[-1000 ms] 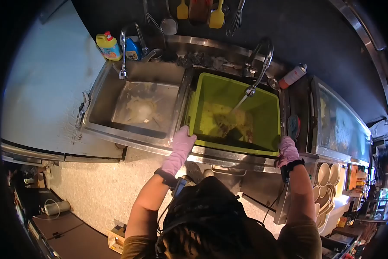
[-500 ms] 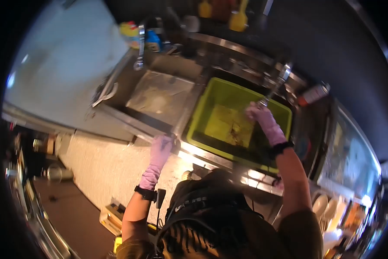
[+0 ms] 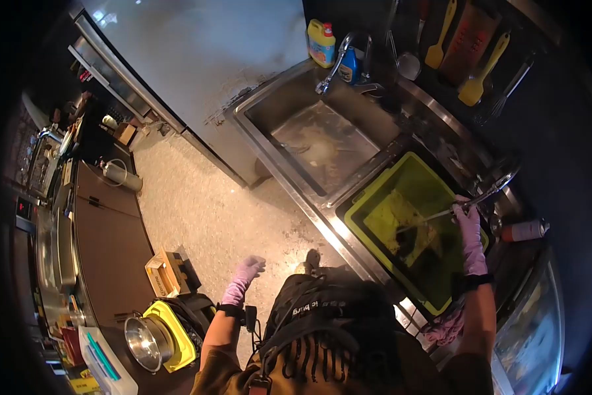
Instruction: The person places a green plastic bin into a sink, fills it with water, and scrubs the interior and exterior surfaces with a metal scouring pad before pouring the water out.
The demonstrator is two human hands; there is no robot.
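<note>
head view: right hand (image 3: 470, 230) fingers clamped around spray faucet (image 3: 497, 186); left hand (image 3: 247, 269) hangs loosely curled.

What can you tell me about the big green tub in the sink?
The green tub is a rectangular plastic-looking bin with a thick rim, open on top. It sits upright inside the right-hand basin of the steel sink, nearly filling it. Its bottom looks wet and yellowish with a dark patch. A stream from the spray faucet, held by the right hand, lands inside it.
</note>
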